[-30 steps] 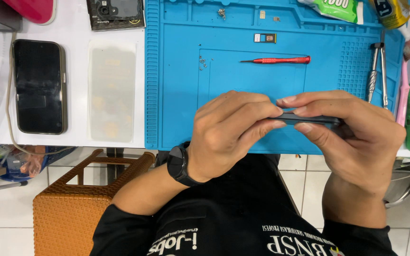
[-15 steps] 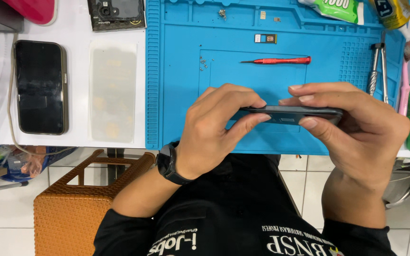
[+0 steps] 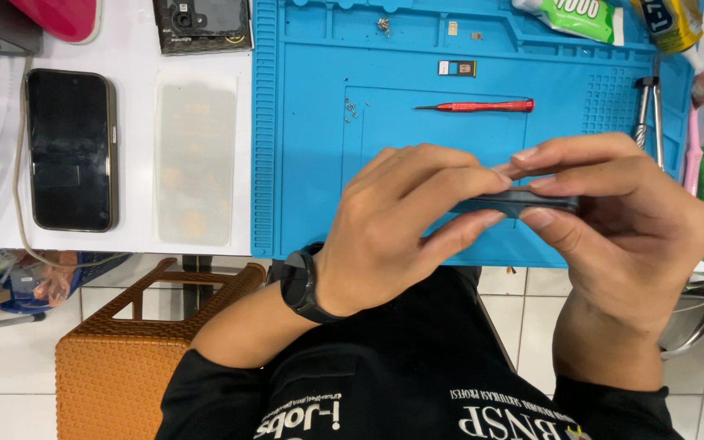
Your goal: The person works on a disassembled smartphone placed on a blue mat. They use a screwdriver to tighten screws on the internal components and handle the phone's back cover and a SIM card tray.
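Before us: matt blue rubbery mat (image 3: 311,163), glossy red metal screwdriver (image 3: 482,106), woven-textured orange plastic stool (image 3: 116,367).

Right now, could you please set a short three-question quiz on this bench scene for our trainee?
1. True or false: the red screwdriver lies on the blue mat.
2. What do the left hand and right hand pinch between them? A) a dark phone held edge-on B) tweezers C) a glue tube
3. Which wrist wears the black watch?

Key: 1 true. 2 A. 3 the left.
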